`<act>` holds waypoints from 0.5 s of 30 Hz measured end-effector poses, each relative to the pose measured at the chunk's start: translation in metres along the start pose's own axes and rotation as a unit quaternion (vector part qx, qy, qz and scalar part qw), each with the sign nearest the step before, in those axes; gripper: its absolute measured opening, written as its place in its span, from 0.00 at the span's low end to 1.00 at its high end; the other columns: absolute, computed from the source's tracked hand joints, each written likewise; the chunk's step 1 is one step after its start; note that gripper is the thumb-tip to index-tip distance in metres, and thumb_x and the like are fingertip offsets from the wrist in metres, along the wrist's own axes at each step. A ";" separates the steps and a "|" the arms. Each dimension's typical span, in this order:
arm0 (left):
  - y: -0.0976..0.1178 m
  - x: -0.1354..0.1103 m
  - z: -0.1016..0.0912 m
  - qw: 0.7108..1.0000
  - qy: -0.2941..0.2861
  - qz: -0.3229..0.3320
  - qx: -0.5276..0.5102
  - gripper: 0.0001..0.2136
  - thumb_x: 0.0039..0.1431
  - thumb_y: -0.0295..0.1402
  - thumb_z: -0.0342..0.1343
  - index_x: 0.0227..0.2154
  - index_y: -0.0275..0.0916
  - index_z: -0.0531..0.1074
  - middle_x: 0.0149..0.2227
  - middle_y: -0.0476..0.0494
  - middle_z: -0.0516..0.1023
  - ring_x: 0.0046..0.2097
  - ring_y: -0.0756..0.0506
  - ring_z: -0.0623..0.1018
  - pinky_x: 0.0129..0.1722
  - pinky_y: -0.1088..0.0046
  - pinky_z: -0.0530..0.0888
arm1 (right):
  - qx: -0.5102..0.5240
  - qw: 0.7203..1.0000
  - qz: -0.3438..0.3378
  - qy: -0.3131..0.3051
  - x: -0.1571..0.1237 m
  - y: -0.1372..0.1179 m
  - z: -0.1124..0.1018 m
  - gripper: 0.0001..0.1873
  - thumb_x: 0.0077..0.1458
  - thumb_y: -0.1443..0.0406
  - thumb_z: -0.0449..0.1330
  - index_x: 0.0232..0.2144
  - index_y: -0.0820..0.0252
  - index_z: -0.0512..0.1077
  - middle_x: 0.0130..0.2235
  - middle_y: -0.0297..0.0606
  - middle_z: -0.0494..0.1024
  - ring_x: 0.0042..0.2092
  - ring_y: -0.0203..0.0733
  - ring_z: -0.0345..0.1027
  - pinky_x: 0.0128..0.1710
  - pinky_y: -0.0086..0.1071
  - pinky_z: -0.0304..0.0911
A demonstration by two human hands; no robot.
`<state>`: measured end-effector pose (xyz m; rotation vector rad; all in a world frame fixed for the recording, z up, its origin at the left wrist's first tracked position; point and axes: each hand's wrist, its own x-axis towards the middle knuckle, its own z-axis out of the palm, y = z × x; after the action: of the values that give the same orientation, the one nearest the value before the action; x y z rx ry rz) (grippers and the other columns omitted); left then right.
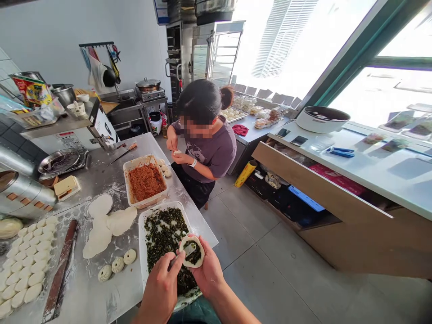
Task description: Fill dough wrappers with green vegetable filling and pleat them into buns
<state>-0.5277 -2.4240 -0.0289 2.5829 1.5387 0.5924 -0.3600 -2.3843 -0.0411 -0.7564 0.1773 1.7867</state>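
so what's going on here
Dough is being filled. The left hand works a small flat tool in the green filling on a dough round, which the right hand cradles beside a tub of green filling. Three pleated buns sit on the table. Another person handles a small piece of dough near a tub of reddish filling.
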 end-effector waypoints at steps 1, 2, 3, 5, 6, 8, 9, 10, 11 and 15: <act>0.000 0.001 -0.001 1.000 0.001 0.010 0.008 0.28 0.64 0.19 0.45 0.65 0.47 0.64 0.49 0.39 0.75 0.52 0.45 0.79 0.50 0.69 0.80 | -0.009 1.000 0.004 0.003 -0.001 0.000 0.000 0.16 0.57 0.55 0.64 0.42 0.59 0.77 0.39 0.40 0.82 0.39 0.44 0.75 0.37 0.35 0.71; -0.001 0.001 -0.001 1.000 0.004 0.019 0.015 0.28 0.64 0.19 0.46 0.65 0.47 0.64 0.49 0.39 0.75 0.51 0.45 0.79 0.50 0.69 0.80 | -0.022 1.000 0.008 0.011 -0.001 0.001 0.001 0.16 0.57 0.55 0.64 0.42 0.59 0.77 0.38 0.39 0.82 0.38 0.43 0.75 0.35 0.34 0.70; -0.001 0.001 -0.001 0.999 0.008 0.025 0.022 0.29 0.64 0.19 0.46 0.65 0.46 0.63 0.49 0.38 0.76 0.51 0.45 0.79 0.50 0.69 0.80 | -0.040 0.999 0.012 0.021 -0.001 0.001 0.001 0.17 0.58 0.54 0.64 0.42 0.60 0.77 0.36 0.39 0.82 0.35 0.42 0.74 0.32 0.33 0.69; -0.002 0.001 -0.001 0.998 0.010 0.041 0.039 0.29 0.63 0.19 0.46 0.65 0.48 0.63 0.49 0.38 0.76 0.49 0.44 0.80 0.50 0.66 0.81 | -0.070 0.997 0.021 0.039 -0.002 0.001 0.001 0.18 0.59 0.53 0.63 0.43 0.61 0.77 0.34 0.38 0.82 0.32 0.41 0.72 0.27 0.31 0.65; -0.003 0.001 -0.002 0.998 0.007 0.049 0.043 0.30 0.63 0.18 0.45 0.65 0.48 0.63 0.49 0.39 0.77 0.48 0.44 0.80 0.49 0.66 0.81 | -0.077 0.996 0.026 0.042 -0.003 0.001 0.002 0.19 0.59 0.53 0.62 0.43 0.61 0.76 0.34 0.39 0.82 0.31 0.41 0.72 0.27 0.31 0.65; -0.007 -0.001 -0.007 0.998 -0.004 0.051 0.028 0.30 0.63 0.18 0.43 0.64 0.50 0.65 0.48 0.41 0.78 0.47 0.45 0.81 0.49 0.66 0.81 | -0.081 0.995 0.033 0.037 -0.007 -0.004 0.002 0.20 0.59 0.52 0.62 0.43 0.62 0.76 0.34 0.40 0.82 0.32 0.42 0.74 0.28 0.32 0.67; -0.009 -0.003 -0.012 0.999 -0.008 0.036 0.003 0.29 0.63 0.19 0.42 0.63 0.49 0.66 0.48 0.41 0.79 0.48 0.45 0.81 0.49 0.67 0.80 | -0.079 0.996 0.032 0.032 -0.009 -0.008 0.002 0.20 0.59 0.52 0.62 0.43 0.63 0.76 0.35 0.42 0.83 0.34 0.43 0.74 0.30 0.33 0.68; -0.011 -0.004 -0.017 0.999 -0.012 0.008 -0.032 0.26 0.65 0.20 0.43 0.61 0.49 0.67 0.49 0.42 0.79 0.49 0.46 0.81 0.50 0.69 0.80 | -0.076 0.996 0.028 0.029 -0.012 -0.012 0.001 0.21 0.59 0.52 0.63 0.44 0.63 0.76 0.37 0.43 0.83 0.35 0.45 0.75 0.32 0.34 0.69; -0.013 -0.005 -0.024 0.997 -0.017 -0.033 -0.072 0.23 0.66 0.23 0.44 0.60 0.48 0.68 0.50 0.43 0.79 0.50 0.46 0.80 0.50 0.71 0.79 | -0.071 0.997 0.022 0.028 -0.014 -0.016 -0.001 0.21 0.58 0.51 0.63 0.44 0.63 0.76 0.39 0.44 0.83 0.37 0.46 0.76 0.34 0.36 0.71; -0.021 0.004 -0.042 0.953 -0.061 -0.208 -0.214 0.12 0.68 0.38 0.49 0.49 0.45 0.73 0.44 0.47 0.81 0.43 0.48 0.82 0.42 0.76 0.79 | -0.048 0.998 0.014 0.047 -0.021 -0.020 -0.011 0.22 0.57 0.50 0.64 0.41 0.62 0.77 0.39 0.43 0.83 0.41 0.47 0.77 0.40 0.39 0.72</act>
<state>-0.5586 -2.4158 0.0052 1.8745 1.6277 0.6203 -0.3340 -2.3995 -0.0325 -0.9112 0.1666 1.7982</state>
